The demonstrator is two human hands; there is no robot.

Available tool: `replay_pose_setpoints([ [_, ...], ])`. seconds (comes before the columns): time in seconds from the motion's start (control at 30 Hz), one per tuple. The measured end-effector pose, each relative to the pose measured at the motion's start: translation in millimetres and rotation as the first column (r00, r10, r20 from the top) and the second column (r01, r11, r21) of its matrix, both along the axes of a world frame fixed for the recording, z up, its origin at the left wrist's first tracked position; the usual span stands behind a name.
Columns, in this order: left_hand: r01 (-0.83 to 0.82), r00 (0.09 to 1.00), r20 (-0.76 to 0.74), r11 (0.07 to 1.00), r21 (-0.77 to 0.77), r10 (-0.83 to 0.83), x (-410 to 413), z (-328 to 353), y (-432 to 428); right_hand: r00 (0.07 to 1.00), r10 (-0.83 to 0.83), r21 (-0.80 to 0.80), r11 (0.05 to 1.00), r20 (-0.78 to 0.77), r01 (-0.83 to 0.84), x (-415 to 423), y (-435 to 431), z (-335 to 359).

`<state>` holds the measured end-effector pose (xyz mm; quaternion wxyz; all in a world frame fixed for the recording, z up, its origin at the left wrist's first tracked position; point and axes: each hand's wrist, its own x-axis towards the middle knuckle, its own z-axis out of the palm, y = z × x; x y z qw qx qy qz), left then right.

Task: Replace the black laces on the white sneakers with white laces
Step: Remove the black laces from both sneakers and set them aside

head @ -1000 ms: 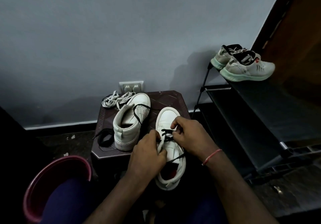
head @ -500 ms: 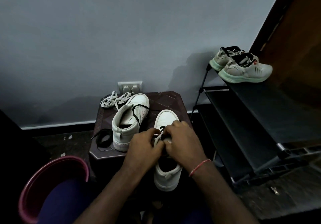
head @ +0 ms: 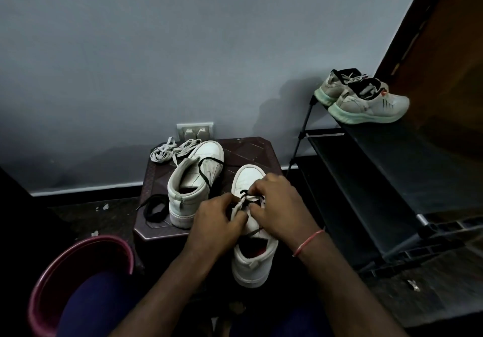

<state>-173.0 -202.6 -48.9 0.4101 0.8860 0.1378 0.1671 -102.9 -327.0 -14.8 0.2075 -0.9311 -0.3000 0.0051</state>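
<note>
Over the sneaker (head: pixel 251 261) on the stool (head: pixel 251 151), the left hand (head: pixel 217 221) curled tight, pinching its upper, while the right hand (head: pixel 277 206) pinched the black lace (head: pixel 245 193) between bent fingers

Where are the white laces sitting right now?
In the head view, the white laces lie bunched at the far left corner of the small dark table, beside the toe of the left-hand white sneaker, just below the wall socket.
</note>
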Motion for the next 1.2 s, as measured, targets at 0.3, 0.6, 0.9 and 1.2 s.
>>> replay_pose_setpoints([
  [0.3, -0.05, 0.998, -0.024, 0.999, 0.011, 0.05, 0, 5, 0, 0.992, -0.018, 0.074, 0.997, 0.128, 0.009, -8, 15, -14],
  [0.6, -0.073, 0.995, -0.063, 0.997, 0.001, 0.073, 3, 9, -4, 0.983, -0.152, 0.251, 0.952, -0.102, 0.174, 10, -2, -4],
  [0.9, -0.068, 0.994, -0.083, 0.998, 0.008, 0.069, 6, 8, -2, 0.989, 0.045, -0.063, 0.997, 0.141, -0.037, 5, 11, -1],
  [1.2, -0.101, 0.993, -0.053, 0.994, 0.037, 0.103, 3, 9, -7, 0.847, -0.387, 0.648, 0.547, -0.366, 0.53, 24, -7, -12],
])
